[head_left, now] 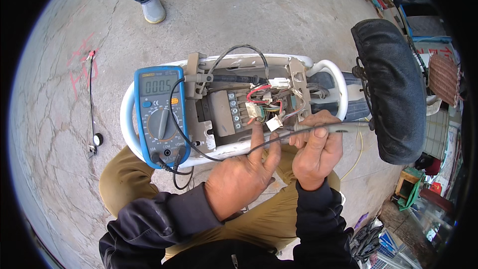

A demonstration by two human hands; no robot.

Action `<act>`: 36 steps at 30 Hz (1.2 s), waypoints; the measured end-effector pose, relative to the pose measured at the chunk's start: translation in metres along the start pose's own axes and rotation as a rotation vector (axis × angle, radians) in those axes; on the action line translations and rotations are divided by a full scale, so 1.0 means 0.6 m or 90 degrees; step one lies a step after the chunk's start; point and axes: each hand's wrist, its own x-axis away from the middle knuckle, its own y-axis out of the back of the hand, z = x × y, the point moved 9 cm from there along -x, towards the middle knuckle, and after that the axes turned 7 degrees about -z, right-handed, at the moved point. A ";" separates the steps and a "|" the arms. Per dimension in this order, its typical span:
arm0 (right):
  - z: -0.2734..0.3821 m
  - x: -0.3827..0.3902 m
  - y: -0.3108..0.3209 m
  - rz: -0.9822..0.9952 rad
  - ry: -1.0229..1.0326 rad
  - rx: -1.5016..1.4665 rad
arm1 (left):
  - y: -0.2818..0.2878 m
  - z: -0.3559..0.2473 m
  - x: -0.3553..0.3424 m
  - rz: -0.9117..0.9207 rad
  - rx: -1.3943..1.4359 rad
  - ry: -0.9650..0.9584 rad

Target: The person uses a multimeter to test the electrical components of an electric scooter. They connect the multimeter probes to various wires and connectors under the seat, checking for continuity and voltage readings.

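My right hand (pixel 317 152) pinches a grey multimeter probe (pixel 343 128), its front end turned left to a white plug connector (pixel 274 122); its metal tip I cannot make out. With fingers apart, my left hand (pixel 241 177) reaches its index finger up to another white connector (pixel 253 110) and red wires. A black test lead (pixel 289 136) crosses over both hands' fingers. The blue-rimmed multimeter (pixel 162 117) rests on the left end of a white tubular frame (pixel 234 147). A second grey probe (pixel 198 78) lies at the multimeter's upper right, beside a thick black cable.
Inside the frame sits a brown terminal block (pixel 231 112) with several screws. A black padded seat (pixel 391 92) rises at the right. Another person's shoes (pixel 154 10) stand on the concrete beyond. A thin cord (pixel 91 89) lies at far left; assorted clutter (pixel 411 184) fills the right edge.
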 end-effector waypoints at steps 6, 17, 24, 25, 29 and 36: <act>0.020 -0.002 -0.004 0.009 0.128 0.051 | 0.017 -0.003 -0.007 -0.128 -0.020 -0.047; 0.039 0.005 0.026 -0.058 0.207 0.057 | -0.003 -0.006 0.005 -0.082 -0.108 -0.056; 0.046 0.010 0.050 -0.114 0.243 0.051 | 0.008 -0.022 0.021 -0.095 -0.140 -0.062; 0.046 0.010 0.053 -0.121 0.234 0.034 | 0.008 -0.030 0.026 -0.087 -0.128 -0.076; 0.045 0.004 0.055 -0.088 0.200 -0.017 | 0.018 -0.060 0.053 -0.065 -0.084 -0.118; 0.038 -0.012 0.050 -0.092 0.183 -0.065 | 0.125 -0.066 0.106 -0.157 0.086 -0.118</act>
